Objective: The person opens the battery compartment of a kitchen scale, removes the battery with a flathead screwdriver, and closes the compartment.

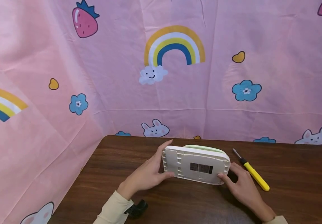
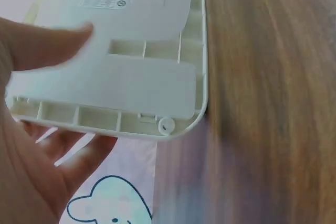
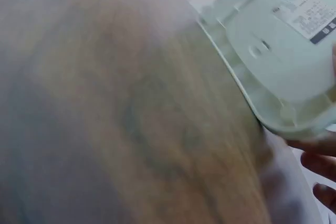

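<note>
A white plastic device (image 1: 183, 161) with a pale green top part (image 1: 205, 148) is held tilted on its long side close over the table, its ribbed underside towards me. Printed labels (image 1: 201, 168) mark the middle of that underside. My left hand (image 1: 147, 174) grips the left end, thumb over the underside and fingers behind. At the right end, my right hand (image 1: 242, 183) holds the lower corner, its thumb on the near face. A smooth rectangular panel (image 2: 142, 85) and a small round foot (image 2: 166, 125) show up close in the left wrist view.
To the right of the device, a screwdriver (image 1: 252, 172) with a yellow handle lies on the dark wooden table (image 1: 298, 174). A pink patterned cloth (image 1: 116, 62) hangs behind the table and along its left. Something black (image 1: 138, 208) sits at my left wrist.
</note>
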Demonstrator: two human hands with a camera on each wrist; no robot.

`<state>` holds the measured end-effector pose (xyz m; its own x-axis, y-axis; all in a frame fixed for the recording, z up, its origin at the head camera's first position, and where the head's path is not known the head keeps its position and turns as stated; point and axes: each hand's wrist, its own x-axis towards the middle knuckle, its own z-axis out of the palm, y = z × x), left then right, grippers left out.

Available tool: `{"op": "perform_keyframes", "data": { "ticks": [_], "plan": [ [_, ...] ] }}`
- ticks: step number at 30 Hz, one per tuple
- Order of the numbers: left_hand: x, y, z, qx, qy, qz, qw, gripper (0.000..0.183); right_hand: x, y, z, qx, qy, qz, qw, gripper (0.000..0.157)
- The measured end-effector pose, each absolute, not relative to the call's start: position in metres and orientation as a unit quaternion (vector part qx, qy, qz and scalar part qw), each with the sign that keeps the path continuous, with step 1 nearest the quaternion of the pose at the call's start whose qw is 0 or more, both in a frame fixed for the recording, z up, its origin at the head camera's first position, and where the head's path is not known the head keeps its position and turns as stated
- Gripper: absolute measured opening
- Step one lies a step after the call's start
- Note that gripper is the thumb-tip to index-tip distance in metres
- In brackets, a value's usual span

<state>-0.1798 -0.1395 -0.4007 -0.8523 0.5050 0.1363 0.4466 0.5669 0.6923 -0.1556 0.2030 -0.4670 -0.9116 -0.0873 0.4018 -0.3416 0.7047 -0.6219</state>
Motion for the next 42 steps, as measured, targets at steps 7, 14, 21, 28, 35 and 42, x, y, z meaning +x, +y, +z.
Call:
{"op": "perform_keyframes", "data": {
  "ticks": [7,14,21,28,35,42],
  "plan": [
    [-0.182,-0.127,-0.411,0.266,0.900,0.345,-0.014,0.131,-0.156,0.201,-0.464,0.130,-0.905,0.370,0.161,0.036],
    [-0.177,-0.120,-0.418,0.279,0.913,0.296,-0.001,0.135,-0.158,0.203,-0.465,0.124,-0.893,0.418,0.113,0.031],
    [-0.179,-0.121,-0.425,0.274,0.901,0.335,0.041,0.125,-0.161,0.205,-0.465,0.117,-0.905,0.399,0.089,0.059],
    [-0.184,-0.126,-0.429,0.265,0.873,0.395,0.108,0.114,-0.162,0.205,-0.466,0.161,-0.896,0.404,0.090,0.074],
    [-0.188,-0.130,-0.430,0.276,0.871,0.380,0.142,0.100,-0.163,0.191,-0.458,0.283,-0.873,0.364,0.161,0.066],
    [-0.184,-0.128,-0.428,0.302,0.885,0.327,0.136,0.089,-0.153,0.174,-0.447,0.331,-0.907,0.244,0.098,0.048]
  ]
}}
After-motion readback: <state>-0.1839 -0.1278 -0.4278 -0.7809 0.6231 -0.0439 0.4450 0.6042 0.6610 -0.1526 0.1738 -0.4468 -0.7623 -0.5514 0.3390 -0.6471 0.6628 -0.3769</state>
